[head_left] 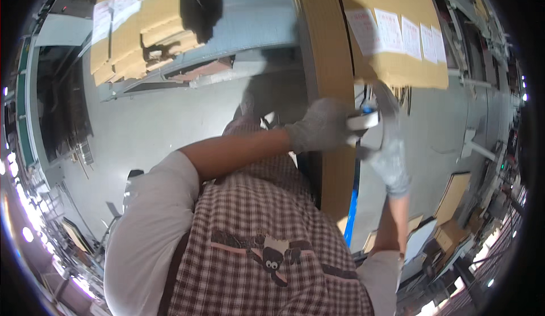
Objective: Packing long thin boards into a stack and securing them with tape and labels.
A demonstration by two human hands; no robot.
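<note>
Both my hands wear grey gloves and meet over a long brown cardboard bundle (335,78) that stretches away from my apron. My left hand (323,126) reaches across it from the left, fingers closed at a small white object with a blue part (364,121). On the bundle's right side, my right hand (390,151) curls around that object, with fingers pointing away from me and thumb nearer. Motion blurs the fingers, and the object's kind is unclear. Just beyond is flat cardboard (397,9) bearing a row of white printed labels (392,32).
At the far left, stacked cardboard (164,26) with torn edges and white labels lies on a grey-blue surface (255,15). A blue strip (351,217) runs below the bundle's right side. Boards and cartons (448,234) stand at the lower right, above a grey floor (170,112).
</note>
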